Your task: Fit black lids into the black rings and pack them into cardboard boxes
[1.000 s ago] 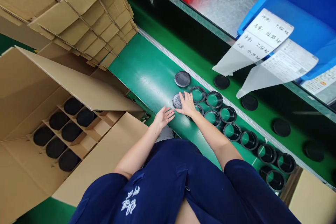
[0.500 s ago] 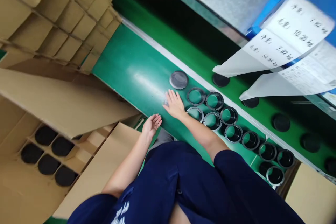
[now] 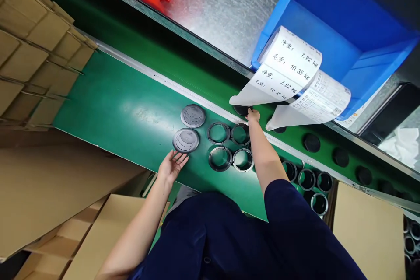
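Left hand [image 3: 172, 166] sits palm up by the near edge of the bench [image 3: 118, 113], fingers spread and loosely curled, gripping nothing; fingertips are right at the lower grey vent disc [image 3: 186, 140], contact or tiny gap, can't tell. From where I stand it looks parked there to steady or square up that disc. Upper grey vent disc [image 3: 193, 116] lies flat just beyond, so the 2 make a short row, face up, probably so the slatted sides show. Right hand [image 3: 253, 115] reaches over the pale rail [image 3: 151, 72] to a black disc [image 3: 241, 110] lying on the green strip behind it, partly under the curled end of a paper label [image 3: 278, 68]. Fingers are at that disc's right edge; how far they close, or whether they have real hold, I can't tell, since hand and paper cover it. More black discs [image 3: 311, 142] are strung out along the strip, spaced apart, likely so each can be picked singly. 4 open black rings [image 3: 218, 133] stand in a 2-by-2 block left of the right forearm, holes up, presumably grouped close to save bench space and stay within reach.
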Motion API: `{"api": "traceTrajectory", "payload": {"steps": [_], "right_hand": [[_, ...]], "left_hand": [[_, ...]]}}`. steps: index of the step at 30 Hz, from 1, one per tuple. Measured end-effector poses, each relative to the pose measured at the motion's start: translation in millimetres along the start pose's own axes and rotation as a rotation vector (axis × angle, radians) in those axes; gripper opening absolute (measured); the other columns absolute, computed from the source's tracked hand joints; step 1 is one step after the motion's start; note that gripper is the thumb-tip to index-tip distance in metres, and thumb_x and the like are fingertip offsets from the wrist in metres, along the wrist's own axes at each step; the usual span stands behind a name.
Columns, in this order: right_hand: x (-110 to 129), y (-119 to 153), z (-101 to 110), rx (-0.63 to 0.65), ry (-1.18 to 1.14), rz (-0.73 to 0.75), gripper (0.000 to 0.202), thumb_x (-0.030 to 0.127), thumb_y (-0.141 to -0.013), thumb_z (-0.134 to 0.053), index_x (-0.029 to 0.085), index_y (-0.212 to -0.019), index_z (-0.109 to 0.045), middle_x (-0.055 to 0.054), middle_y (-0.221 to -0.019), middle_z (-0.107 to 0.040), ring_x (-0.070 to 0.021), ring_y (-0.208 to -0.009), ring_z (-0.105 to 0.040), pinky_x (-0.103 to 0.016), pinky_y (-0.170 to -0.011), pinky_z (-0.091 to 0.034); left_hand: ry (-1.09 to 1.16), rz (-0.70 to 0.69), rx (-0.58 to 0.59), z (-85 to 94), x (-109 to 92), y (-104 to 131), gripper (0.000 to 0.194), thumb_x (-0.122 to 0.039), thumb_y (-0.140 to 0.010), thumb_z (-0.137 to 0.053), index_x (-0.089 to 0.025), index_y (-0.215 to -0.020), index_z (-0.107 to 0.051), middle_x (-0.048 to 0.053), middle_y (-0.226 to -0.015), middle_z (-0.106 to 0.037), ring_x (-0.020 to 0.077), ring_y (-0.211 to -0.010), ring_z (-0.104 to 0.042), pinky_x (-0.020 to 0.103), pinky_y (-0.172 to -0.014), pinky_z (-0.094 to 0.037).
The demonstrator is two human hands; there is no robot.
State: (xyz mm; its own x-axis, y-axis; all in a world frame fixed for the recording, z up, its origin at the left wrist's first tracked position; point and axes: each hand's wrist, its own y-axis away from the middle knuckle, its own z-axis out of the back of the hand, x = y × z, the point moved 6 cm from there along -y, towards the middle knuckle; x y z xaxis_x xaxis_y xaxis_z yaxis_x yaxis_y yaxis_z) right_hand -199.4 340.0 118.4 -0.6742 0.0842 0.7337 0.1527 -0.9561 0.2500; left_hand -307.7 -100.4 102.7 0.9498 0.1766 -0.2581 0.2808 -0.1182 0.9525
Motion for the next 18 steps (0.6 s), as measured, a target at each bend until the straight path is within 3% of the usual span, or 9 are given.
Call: {"api": "traceTrajectory", "payload": {"steps": [2, 5, 7, 9, 10, 12, 15, 17, 18], "right_hand": [[-6.6, -4.5, -6.0, 0.047, -0.138, -0.166, 0.018, 0.029, -0.104, -0.064, 0.013, -0.097, -0.062, 0.004, -0.076, -0.06, -0.0071, -0.058, -0.057, -0.02, -0.057, -0.054], [-2.9, 16.1, -18.6, 0.135, -0.368, -0.333, 0.03, 0.022, -0.099, -0.07, 0.019, -0.08, -0.048, 0.01, -0.057, -0.046, -0.0052, -0.047, -0.047, -0.017, -0.051, -0.053], [1.7, 47.1, -22.2, 0.226, -0.511, -0.376, 0.041, 0.02, -0.092, -0.078, 0.022, -0.076, -0.04, 0.011, -0.053, -0.044, -0.0058, -0.047, -0.049, -0.018, -0.054, -0.056], [0.5, 94.3, -21.5, 0.349, -0.626, -0.4, 0.046, 0.021, -0.085, -0.085, 0.022, -0.076, -0.041, 0.009, -0.056, -0.051, -0.0076, -0.05, -0.056, -0.02, -0.058, -0.06], [-1.7, 123.9, -20.8, 0.439, -0.687, -0.408, 0.047, 0.022, -0.081, -0.088, 0.022, -0.076, -0.042, 0.007, -0.059, -0.056, -0.0087, -0.052, -0.059, -0.021, -0.06, -0.061], [-6.9, 190.5, -18.0, 0.663, -0.81, -0.411, 0.05, 0.028, -0.072, -0.095, 0.022, -0.078, -0.045, 0.003, -0.067, -0.064, -0.0111, -0.056, -0.064, -0.023, -0.061, -0.062], [-10.8, 282.1, -4.7, 0.982, -0.899, -0.35, 0.057, 0.045, -0.063, -0.099, 0.022, -0.084, -0.051, 0.0, -0.081, -0.071, -0.0145, -0.067, -0.07, -0.027, -0.066, -0.064], [-10.2, 314.9, 12.1, 1.035, -0.84, -0.229, 0.056, 0.059, -0.069, -0.092, 0.023, -0.088, -0.054, -0.002, -0.087, -0.071, -0.0168, -0.074, -0.071, -0.031, -0.07, -0.065], [-7.6, 319.1, 24.3, 0.972, -0.792, -0.119, 0.053, 0.064, -0.076, -0.086, 0.023, -0.091, -0.056, -0.002, -0.088, -0.07, -0.0174, -0.076, -0.07, -0.033, -0.071, -0.065]], "left_hand": [[-0.04, -0.051, -0.026, 3.7, -10.7, 1.2, 0.015, -0.019, -0.103, -0.048, -0.015, -0.091, -0.057, 0.011, -0.094, -0.067, 0.0218, -0.085, -0.072, 0.037, -0.079, -0.062], [-0.061, -0.167, -0.119, 15.3, -17.3, 10.8, 0.009, -0.012, -0.097, -0.055, -0.017, -0.09, -0.057, 0.005, -0.088, -0.064, 0.0158, -0.077, -0.068, 0.034, -0.083, -0.059], [-0.053, -0.261, -0.145, 18.7, -13.4, 23.3, 0.012, -0.007, -0.093, -0.06, -0.019, -0.093, -0.059, 0.001, -0.085, -0.063, 0.0111, -0.075, -0.065, 0.029, -0.088, -0.056], [-0.064, -0.308, -0.093, 13.1, -1.3, 39.0, 0.016, -0.006, -0.087, -0.067, -0.018, -0.097, -0.064, 0.002, -0.089, -0.067, 0.0116, -0.082, -0.067, 0.029, -0.095, -0.055], [-0.07, -0.313, -0.008, 5.2, 7.0, 47.5, 0.018, -0.009, -0.086, -0.071, -0.018, -0.101, -0.067, 0.005, -0.096, -0.071, 0.0145, -0.091, -0.069, 0.033, -0.099, -0.054], [-0.063, -0.289, 0.276, -18.7, 25.4, 66.8, 0.034, -0.021, -0.083, -0.079, -0.022, -0.115, -0.069, 0.01, -0.118, -0.073, 0.0235, -0.112, -0.069, 0.045, -0.107, -0.052], [-0.015, -0.252, 0.701, -49.1, 45.4, 101.4, 0.06, -0.043, -0.081, -0.084, -0.027, -0.135, -0.064, 0.011, -0.144, -0.064, 0.0337, -0.139, -0.054, 0.057, -0.118, -0.042], [0.002, -0.27, 0.789, -53.7, 49.9, 120.0, 0.065, -0.051, -0.081, -0.083, -0.021, -0.135, -0.065, 0.012, -0.146, -0.063, 0.0359, -0.148, -0.046, 0.055, -0.124, -0.036], [0.006, -0.287, 0.804, -53.4, 50.7, 128.6, 0.065, -0.055, -0.082, -0.081, -0.019, -0.135, -0.066, 0.012, -0.145, -0.064, 0.0355, -0.15, -0.043, 0.052, -0.126, -0.034]]}}
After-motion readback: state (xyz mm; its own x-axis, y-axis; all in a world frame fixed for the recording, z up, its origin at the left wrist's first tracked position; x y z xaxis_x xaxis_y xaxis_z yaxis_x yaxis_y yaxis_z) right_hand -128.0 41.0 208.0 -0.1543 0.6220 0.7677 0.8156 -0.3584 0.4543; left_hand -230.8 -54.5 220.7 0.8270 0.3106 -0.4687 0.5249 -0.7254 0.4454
